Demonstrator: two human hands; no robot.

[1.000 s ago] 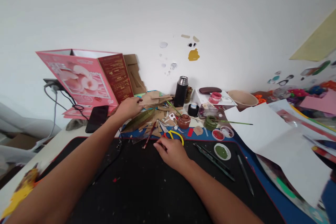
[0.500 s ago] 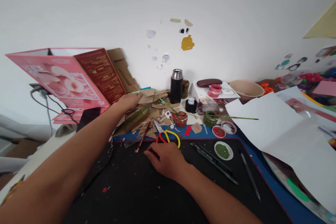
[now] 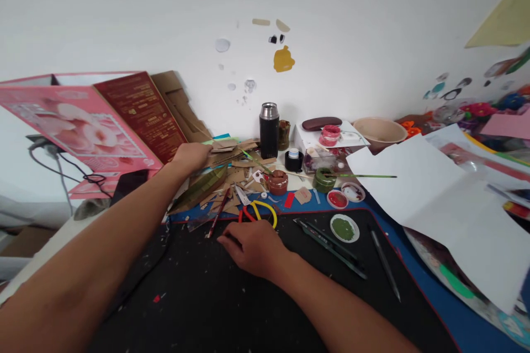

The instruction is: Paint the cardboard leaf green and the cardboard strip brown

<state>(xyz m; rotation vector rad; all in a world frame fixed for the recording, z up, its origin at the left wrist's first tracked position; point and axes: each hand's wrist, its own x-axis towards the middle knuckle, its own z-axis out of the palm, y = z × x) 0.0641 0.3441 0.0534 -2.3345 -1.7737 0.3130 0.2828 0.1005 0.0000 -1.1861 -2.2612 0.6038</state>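
My left hand [image 3: 192,157] reaches to the left end of a heap of cardboard scraps [image 3: 223,146], beside the pink box. Its fingertips are hidden behind the hand, so their grip cannot be made out. My right hand [image 3: 254,248] rests on the black mat [image 3: 199,298], fingers loosely curled in and thumb close to them, with nothing visible in it. Just beyond it lie scissors [image 3: 265,210] with yellow and red handles, partly covered by the hand. A dark red brush [image 3: 218,214] lies to their left. A long green-brown leaf-like piece [image 3: 202,187] lies in front of the heap.
A pink box [image 3: 99,127] stands at left, near a dark phone [image 3: 130,182]. Behind are a black flask [image 3: 269,132] and paint jars, brown [image 3: 277,183] and green [image 3: 324,180]. Dark green pens [image 3: 331,248] and a green-paint lid [image 3: 344,229] lie right; white paper [image 3: 434,193] spreads beyond.
The view has turned slightly to the right, so everything appears shifted left. My left hand has drawn back a little at the cardboard heap; my right hand stays by the scissors.
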